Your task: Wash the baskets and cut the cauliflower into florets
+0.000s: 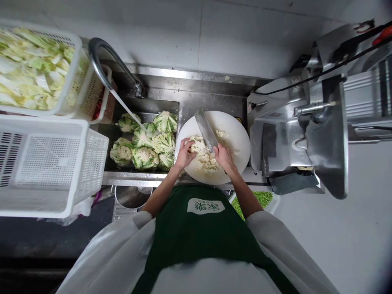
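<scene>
On a round white cutting board lies a cauliflower, partly cut, with loose florets around it. My left hand grips the cauliflower from its left side, fingers curled against it. In my right hand is a cleaver, its broad blade angled toward the upper left beside the cauliflower. The cleaver's handle is hidden inside my fist. A few small pieces lie to the right of the blade.
Left of the board, water runs from a faucet into a sink holding several cauliflower heads. Farther left are a crate of cut cabbage and a white crate. A metal slicing machine stands right.
</scene>
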Motion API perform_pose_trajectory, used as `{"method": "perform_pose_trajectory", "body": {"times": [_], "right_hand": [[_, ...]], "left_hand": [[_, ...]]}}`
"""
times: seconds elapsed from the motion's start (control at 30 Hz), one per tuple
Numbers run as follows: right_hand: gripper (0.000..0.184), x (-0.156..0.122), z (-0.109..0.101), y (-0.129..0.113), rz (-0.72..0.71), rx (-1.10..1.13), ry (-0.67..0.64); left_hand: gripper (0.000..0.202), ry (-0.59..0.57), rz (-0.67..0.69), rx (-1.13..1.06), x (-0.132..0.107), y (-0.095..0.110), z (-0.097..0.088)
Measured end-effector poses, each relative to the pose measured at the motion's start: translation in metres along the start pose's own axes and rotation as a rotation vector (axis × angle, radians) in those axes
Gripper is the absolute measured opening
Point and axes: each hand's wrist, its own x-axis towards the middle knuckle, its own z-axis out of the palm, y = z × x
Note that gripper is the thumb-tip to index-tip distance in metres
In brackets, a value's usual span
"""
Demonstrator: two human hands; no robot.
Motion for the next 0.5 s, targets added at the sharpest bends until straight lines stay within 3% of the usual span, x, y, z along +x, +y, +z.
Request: {"method": "perform_pose_trajectory", "body": {"times": [0.1,0.23,0.37,0.5], "right_hand": [[0.038,0.005,-0.006,0.018,0.049,-0.025,0.033],[0.038,-0.003,-0.013,0.027,0.048,-0.074,0.077],[0.043,-0.024,-0.016,0.013,-0.025,-0.090,0.066],[0.043,-0.037,-0.016,-0.005,-0.099,-0.094,0.032]], "left_hand": [[0.038,0.013,-0.020,-0.011,0.004,0.003,-0.004],[0.042,0.188,0.025,0.101,-0.008,0.022,0.012],[0.023,0.234,0.046,0.203,-0.025,0.032,0.035],[0.019,0.211,0.065,0.230,-0.026,0.026,0.036]]}}
